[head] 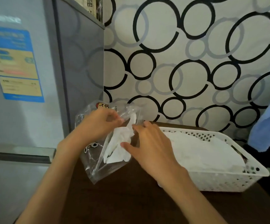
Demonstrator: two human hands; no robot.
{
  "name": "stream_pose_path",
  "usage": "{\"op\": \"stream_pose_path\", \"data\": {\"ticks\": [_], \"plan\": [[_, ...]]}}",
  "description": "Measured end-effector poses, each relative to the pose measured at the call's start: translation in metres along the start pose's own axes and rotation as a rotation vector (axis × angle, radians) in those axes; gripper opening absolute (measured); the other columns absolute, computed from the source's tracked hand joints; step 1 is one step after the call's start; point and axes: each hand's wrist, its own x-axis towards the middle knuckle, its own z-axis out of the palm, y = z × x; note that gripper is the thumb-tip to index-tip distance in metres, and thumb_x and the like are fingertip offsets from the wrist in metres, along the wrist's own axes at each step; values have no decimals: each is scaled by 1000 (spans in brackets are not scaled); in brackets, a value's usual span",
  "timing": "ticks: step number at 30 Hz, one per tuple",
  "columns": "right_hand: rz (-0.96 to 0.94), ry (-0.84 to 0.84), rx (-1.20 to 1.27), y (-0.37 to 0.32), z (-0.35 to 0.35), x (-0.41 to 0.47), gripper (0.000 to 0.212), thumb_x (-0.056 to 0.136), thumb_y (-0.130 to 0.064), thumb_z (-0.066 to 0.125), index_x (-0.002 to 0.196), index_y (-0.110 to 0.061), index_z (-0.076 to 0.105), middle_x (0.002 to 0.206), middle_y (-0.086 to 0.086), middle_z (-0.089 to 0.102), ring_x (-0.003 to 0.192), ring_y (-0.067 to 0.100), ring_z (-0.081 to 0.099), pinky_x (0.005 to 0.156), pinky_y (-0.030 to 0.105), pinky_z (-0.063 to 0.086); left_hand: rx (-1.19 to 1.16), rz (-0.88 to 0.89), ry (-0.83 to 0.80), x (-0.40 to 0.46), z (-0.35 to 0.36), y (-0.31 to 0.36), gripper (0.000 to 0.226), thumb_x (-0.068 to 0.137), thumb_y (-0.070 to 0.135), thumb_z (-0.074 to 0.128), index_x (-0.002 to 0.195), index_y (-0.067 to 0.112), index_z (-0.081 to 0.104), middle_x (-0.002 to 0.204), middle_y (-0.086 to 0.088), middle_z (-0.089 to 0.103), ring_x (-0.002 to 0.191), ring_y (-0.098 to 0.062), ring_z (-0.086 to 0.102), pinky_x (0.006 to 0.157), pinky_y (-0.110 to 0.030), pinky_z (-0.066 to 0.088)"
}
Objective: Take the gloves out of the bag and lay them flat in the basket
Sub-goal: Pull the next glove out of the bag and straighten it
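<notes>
No text reads clearly. The blue-and-yellow label on the fridge door — far left of the left hand — is blurred, and the print on the clear bag that hand grips is illegible.

This looks like a room in a home. A tall grey refrigerator with a blue and yellow energy label stands beside a dark brown wooden table, and the wall has wallpaper with black and grey circles.
</notes>
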Motion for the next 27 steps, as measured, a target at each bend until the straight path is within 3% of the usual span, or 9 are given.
{"op": "stream_pose_path", "data": {"ticks": [2,4,9,12,14,18,20,23,27], "plan": [[32,-37,-96,0,13,6,69,90,-46,56,148,-31,22,143,2,37,127,20,37,102,34,36,-15,-12,22,-3,-10,-3,14,93,38,54,89,27,62,84,14,61,80,-3,58,81,-31,50],[43,-107,-146,1,21,11,71,91,-37,59,148,-34,18,146,3,32,130,22,33,108,36,30,-55,-47,42,-5,-24,-8,16,93,38,53,92,24,63,82,10,63,75,-7,60,77,-33,53],[-39,-131,-98,-4,24,3,47,88,-28,65,131,-39,50,138,-4,42,119,17,41,103,32,33,-150,-80,51,-12,-38,-11,18,89,38,57,94,22,65,86,8,68,81,-10,65,84,-40,55],[-1,-151,89,-2,13,1,31,86,-43,63,117,-36,60,123,-10,51,108,9,48,94,27,42,-95,-27,-49,-11,-28,-5,18,85,41,63,89,24,68,88,15,67,84,0,62,82,-33,55],[13,-90,88,-2,10,1,39,82,-53,63,117,-37,56,121,-11,52,107,8,49,91,27,43,-76,6,-65,-9,-22,-2,18,83,43,67,86,25,70,85,16,68,82,4,61,82,-29,51],[-25,-83,-30,-1,20,-1,67,86,-46,62,143,-41,28,139,-8,44,125,16,43,100,31,36,-60,4,-44,-7,-21,-1,16,82,41,70,82,26,71,82,17,69,82,9,61,83,-25,49],[-29,-120,-42,0,24,0,51,89,-40,61,137,-39,42,135,-5,48,120,15,48,98,29,39,-69,-15,-56,-8,-20,-2,15,81,41,70,83,26,71,83,18,69,82,9,61,83,-25,51],[-16,-95,30,6,20,2,23,90,-31,62,112,-35,65,121,-8,52,109,10,50,91,22,42,-89,-32,-64,-6,-19,-5,16,81,41,70,84,26,71,87,17,69,85,6,62,83,-25,51],[-13,-66,337,18,1,3,8,90,-27,60,94,-32,55,107,-14,49,91,-2,48,73,11,42,-117,-49,-68,-5,-14,-7,16,84,38,68,86,22,71,88,17,67,84,4,60,76,-21,47]]}}
